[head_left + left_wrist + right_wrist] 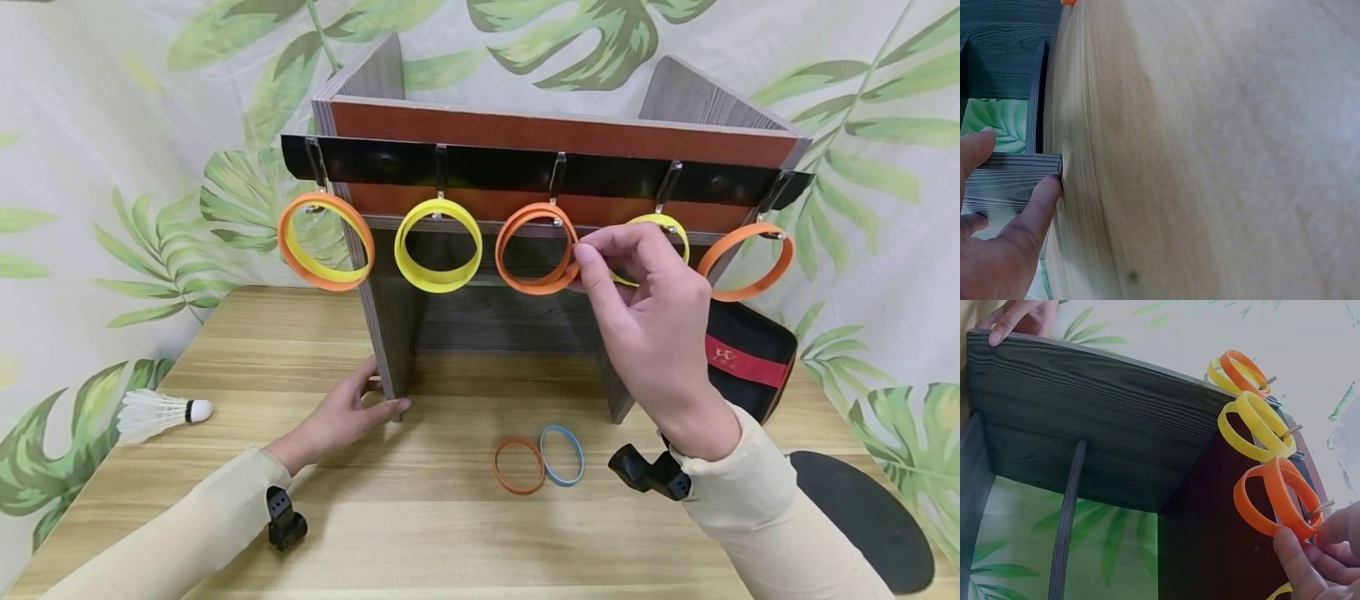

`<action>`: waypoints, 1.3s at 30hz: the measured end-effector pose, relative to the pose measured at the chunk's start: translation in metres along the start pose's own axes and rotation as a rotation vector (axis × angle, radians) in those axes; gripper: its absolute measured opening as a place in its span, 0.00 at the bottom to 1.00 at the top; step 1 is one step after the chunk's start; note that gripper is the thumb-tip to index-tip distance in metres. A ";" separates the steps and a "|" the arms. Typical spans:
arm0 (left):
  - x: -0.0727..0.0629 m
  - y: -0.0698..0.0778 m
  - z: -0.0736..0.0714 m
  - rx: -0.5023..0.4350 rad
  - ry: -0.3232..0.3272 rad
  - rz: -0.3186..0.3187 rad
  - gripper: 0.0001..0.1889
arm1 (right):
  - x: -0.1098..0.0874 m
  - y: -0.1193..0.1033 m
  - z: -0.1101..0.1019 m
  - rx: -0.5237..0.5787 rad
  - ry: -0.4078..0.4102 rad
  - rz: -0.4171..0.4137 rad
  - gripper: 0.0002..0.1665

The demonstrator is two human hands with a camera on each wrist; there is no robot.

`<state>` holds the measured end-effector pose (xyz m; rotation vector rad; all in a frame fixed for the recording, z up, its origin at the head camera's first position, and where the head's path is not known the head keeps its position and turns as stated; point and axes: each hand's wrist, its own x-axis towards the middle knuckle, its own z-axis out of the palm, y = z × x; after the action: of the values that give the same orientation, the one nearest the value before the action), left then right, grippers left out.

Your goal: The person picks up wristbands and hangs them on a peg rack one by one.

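Note:
My right hand (660,325) pinches an orange silicone wristband (501,252) between thumb and fingers at the middle metal hook. Two orange bands (1280,494) appear on that hook in the right wrist view. At the lower front edge of the grey wooden shelf's left panel (380,333), my left hand (341,419) grips the board, thumb and fingers on either side. Yellow wristbands (400,250) hang on the second hook, and an orange one (282,242) with a yellow one at the far left. Partly behind my right hand hangs a yellow band (684,235); rightmost is an orange band (787,260).
An orange wristband (496,462) and a blue wristband (581,462) lie on the wooden table (420,533). A shuttlecock (161,412) lies at the left. At right are a black case with a red stripe (757,354) and a dark oval object (862,521).

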<state>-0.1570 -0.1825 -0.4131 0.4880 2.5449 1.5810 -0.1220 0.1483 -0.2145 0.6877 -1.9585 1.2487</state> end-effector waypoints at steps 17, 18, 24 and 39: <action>0.001 0.001 -0.002 -0.003 -0.004 0.004 0.37 | -0.018 0.003 -0.003 -0.058 -0.095 0.033 0.12; 0.001 0.001 -0.002 0.000 -0.004 0.003 0.37 | -0.021 0.004 -0.003 -0.057 -0.103 0.037 0.12; 0.000 0.000 -0.001 0.013 -0.003 -0.004 0.38 | -0.035 0.013 0.001 -0.065 -0.164 0.057 0.09; -0.001 0.003 -0.001 0.002 -0.014 -0.015 0.38 | -0.078 0.081 0.030 -0.113 -0.761 0.218 0.06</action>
<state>-0.1559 -0.1821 -0.4101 0.4776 2.5338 1.5647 -0.1431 0.1576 -0.3283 1.0126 -2.7590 1.0686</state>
